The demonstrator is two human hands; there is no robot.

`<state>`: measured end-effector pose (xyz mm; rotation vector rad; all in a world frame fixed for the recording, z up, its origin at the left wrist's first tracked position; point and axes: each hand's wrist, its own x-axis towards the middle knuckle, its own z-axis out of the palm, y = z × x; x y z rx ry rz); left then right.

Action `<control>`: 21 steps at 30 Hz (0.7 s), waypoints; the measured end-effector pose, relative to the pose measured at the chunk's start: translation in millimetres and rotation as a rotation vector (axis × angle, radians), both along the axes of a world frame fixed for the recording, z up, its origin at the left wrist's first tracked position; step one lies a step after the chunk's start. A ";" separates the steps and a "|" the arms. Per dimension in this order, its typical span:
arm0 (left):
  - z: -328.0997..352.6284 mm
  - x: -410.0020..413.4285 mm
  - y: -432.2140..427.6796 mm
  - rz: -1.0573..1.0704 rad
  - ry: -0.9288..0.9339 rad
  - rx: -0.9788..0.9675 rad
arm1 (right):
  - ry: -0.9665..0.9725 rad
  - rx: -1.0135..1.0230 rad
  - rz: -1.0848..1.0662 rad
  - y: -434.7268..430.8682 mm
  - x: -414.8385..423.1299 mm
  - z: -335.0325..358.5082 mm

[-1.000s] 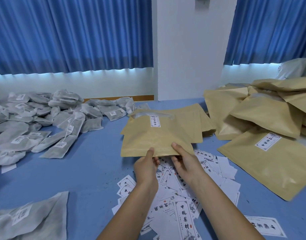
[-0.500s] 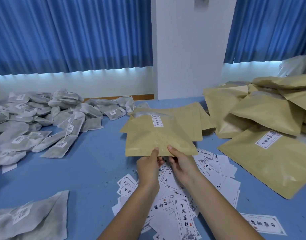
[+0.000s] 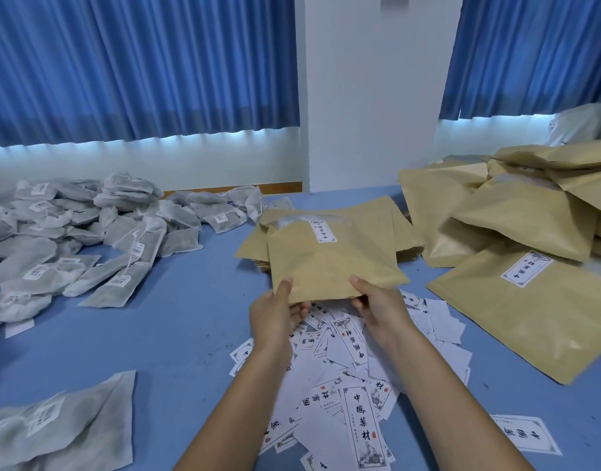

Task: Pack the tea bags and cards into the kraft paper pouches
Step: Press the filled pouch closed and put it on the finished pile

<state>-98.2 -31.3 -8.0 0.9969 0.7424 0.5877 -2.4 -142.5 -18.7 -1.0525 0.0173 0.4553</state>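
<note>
We see a flat tan paper pouch (image 3: 329, 266) held just above the blue surface (image 3: 156, 334). It hangs over the scattered white cards (image 3: 346, 338) and in front of a stack of flat pouches (image 3: 390, 226). The paper is smooth with a few soft creases, and a narrow white label (image 3: 322, 231) with dark print sits near its far edge.

The left hand (image 3: 275, 316) pinches the near edge by its left corner, thumb on top. The right hand (image 3: 382, 307) pinches the same edge farther right, thumb on top too.

Grey tea bags (image 3: 71, 239) lie heaped to the left, and a pile of puffed pouches (image 3: 516, 215) lies to the right.

Half a second ago the hands nearly met at the middle of the edge. Now they have spread apart along it, and the pouch's right corner has swung farther from us than the left.
</note>
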 end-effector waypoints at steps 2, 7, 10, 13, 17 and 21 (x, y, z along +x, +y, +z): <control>3.5 -3.2 10.4 -0.066 0.055 0.065 | 0.053 0.047 -0.025 -2.7 6.3 -1.2; 4.9 -6.8 7.2 -0.237 0.121 0.148 | 0.181 0.290 0.016 1.0 5.5 2.1; 2.4 -4.3 -0.2 -0.203 0.145 0.262 | 0.129 0.150 0.172 7.5 -8.7 -1.6; 1.7 -3.8 -5.9 -0.215 0.155 0.305 | 0.072 0.026 0.285 16.2 -24.6 -4.6; 2.5 -3.3 -6.4 -0.247 0.203 0.372 | 0.049 0.014 0.257 17.8 -23.9 -7.3; 1.3 -0.6 -8.3 -0.247 0.232 0.399 | 0.061 0.019 0.272 14.3 -18.5 -6.6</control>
